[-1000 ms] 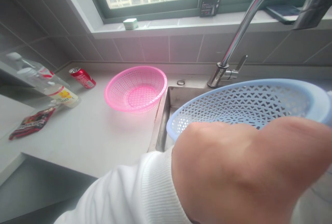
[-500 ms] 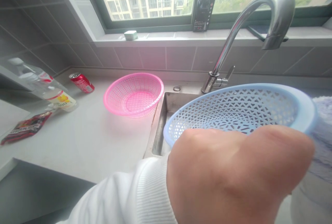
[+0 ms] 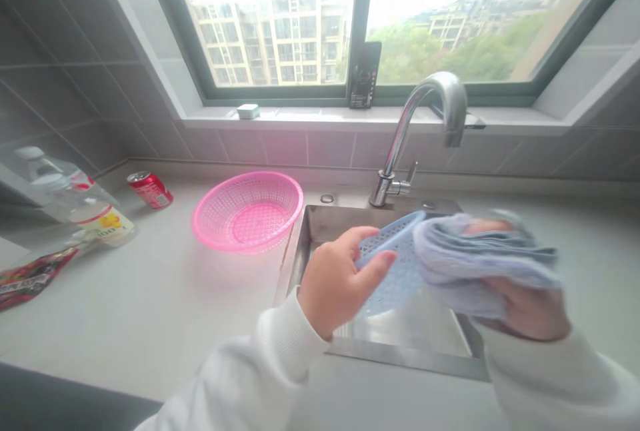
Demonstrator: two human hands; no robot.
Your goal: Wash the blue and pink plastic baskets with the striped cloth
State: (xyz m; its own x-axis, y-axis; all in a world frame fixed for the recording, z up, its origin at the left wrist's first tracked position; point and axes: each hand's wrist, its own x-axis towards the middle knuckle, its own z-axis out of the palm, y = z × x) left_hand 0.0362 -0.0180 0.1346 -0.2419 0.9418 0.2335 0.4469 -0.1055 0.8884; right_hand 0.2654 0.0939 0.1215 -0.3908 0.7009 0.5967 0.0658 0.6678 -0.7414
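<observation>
Over the steel sink my left hand grips the rim of a light blue perforated basket, which is tipped on its edge. My right hand is closed on a folded blue-grey cloth that presses against the basket's right side and covers much of it. Both sleeves are white.
A pink basket sits on the counter left of the sink. A red can lies on its side further left, beside plastic bottles and a red packet. The chrome tap arches over the sink's back edge.
The view pulled back and up. The blue basket went from level and close to the camera to tipped on edge over the sink, and my right hand with the cloth came into view against it.
</observation>
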